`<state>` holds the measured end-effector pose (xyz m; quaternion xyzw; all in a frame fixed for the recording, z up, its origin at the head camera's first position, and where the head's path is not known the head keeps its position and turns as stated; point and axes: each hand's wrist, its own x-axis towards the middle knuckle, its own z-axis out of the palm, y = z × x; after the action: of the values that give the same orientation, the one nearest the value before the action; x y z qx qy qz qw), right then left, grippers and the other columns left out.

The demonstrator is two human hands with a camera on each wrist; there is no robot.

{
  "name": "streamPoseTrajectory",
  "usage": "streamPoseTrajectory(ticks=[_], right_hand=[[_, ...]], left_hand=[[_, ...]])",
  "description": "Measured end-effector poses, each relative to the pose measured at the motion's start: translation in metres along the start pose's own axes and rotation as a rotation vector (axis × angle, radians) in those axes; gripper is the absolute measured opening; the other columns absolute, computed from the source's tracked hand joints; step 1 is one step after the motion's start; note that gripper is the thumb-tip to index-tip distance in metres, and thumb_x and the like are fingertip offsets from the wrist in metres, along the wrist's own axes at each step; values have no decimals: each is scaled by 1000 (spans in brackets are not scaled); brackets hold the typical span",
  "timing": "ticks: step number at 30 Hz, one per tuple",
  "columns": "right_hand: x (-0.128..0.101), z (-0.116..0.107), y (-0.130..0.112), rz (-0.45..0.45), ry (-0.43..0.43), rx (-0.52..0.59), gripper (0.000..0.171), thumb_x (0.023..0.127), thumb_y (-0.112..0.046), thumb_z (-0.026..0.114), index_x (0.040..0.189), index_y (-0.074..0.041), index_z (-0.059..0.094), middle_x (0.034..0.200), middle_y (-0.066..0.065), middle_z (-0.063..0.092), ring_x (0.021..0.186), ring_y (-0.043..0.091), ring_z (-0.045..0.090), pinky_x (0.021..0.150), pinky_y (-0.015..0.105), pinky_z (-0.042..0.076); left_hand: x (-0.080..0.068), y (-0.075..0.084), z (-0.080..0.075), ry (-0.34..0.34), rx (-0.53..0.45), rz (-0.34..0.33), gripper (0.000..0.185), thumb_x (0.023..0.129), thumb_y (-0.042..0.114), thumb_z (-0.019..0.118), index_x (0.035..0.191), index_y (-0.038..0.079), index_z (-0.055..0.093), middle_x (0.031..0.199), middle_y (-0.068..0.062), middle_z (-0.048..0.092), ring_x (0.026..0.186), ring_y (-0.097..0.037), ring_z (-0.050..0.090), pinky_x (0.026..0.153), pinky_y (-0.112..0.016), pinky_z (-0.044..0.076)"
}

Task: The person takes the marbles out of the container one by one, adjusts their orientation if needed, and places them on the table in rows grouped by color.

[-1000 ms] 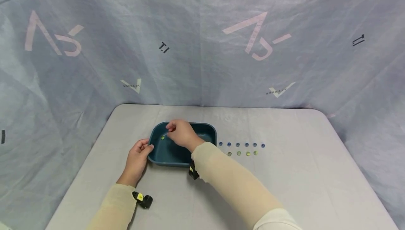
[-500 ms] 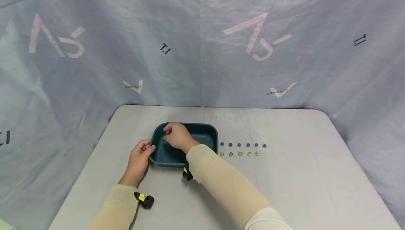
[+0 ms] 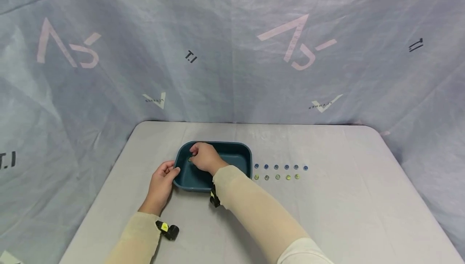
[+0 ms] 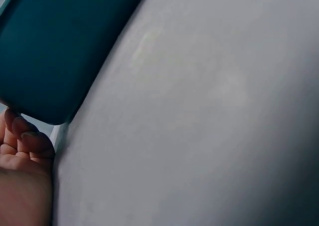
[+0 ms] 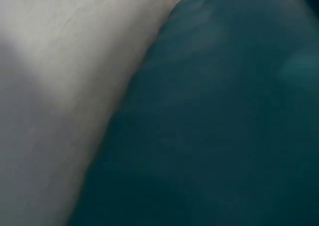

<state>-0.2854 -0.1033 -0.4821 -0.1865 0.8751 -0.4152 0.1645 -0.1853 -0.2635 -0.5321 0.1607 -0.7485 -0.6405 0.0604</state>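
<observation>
— What are your hands doing right now?

— My right hand [image 3: 204, 157] is down inside the teal tray [image 3: 237, 156], at its far left corner. The fingers are curled with the tips pinched together over a small green bead [image 3: 189, 160], which lies at the bottom of the tray right at my fingertips. I cannot tell for sure whether the bead is actually between my fingers or just beside them. My left hand [image 3: 162, 181] grips the tray's left near corner, thumb over the rim and fingers curled against the outer wall.

— Where does the tray sit?

— On the grey worktop [image 3: 345, 199], a little left of its middle. Just beside its right wall lie two short rows of beads: a blue row [image 3: 281, 167] farther from me and a green row [image 3: 277, 177] nearer me.

— Do the wrist cameras add anything?

— The left wrist view shows what the head view cannot: the underside of my left hand [image 4: 22, 156], its fingertips curled right beside the rounded outer corner of the tray [image 4: 50, 51], with bare worktop [image 4: 209, 116] filling the rest. It shows none of the beads. The right wrist view is blurred and very close: only the tray's [image 5: 224, 121] dark wall and a strip of worktop [image 5: 60, 61]. Neither my right fingers nor the bead can be made out there, so only the head view gives the grasp.
</observation>
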Motion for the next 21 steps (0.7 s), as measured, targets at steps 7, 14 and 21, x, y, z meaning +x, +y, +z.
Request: streamPoseTrajectory(ticks=[7, 14, 21], right_hand=[[5, 5, 6, -5, -27, -30, 23, 96, -14, 74, 118, -7, 71, 96, -2, 64, 83, 12, 59, 76, 29, 51], [9, 10, 12, 21, -57, -38, 24, 92, -11, 77, 115, -5, 71, 92, -2, 64, 81, 13, 59, 76, 29, 52], [8, 19, 6, -3, -49, -135, 22, 96, -16, 73, 117, -7, 72, 97, -1, 70, 83, 11, 62, 78, 28, 52]], left_hand=[[1, -1, 2, -2, -22, 8, 35, 103, 19, 64, 132, 0, 61, 120, -22, 65, 98, -18, 61, 80, -23, 50], [0, -1, 5, -7, -8, 13, 33, 103, 19, 63, 130, 1, 62, 119, -22, 65, 99, -20, 61, 81, -23, 50], [-5, 11, 0, -12, -5, -9, 33, 104, 15, 61, 132, -2, 60, 120, -23, 64, 101, -21, 61, 80, -22, 49]])
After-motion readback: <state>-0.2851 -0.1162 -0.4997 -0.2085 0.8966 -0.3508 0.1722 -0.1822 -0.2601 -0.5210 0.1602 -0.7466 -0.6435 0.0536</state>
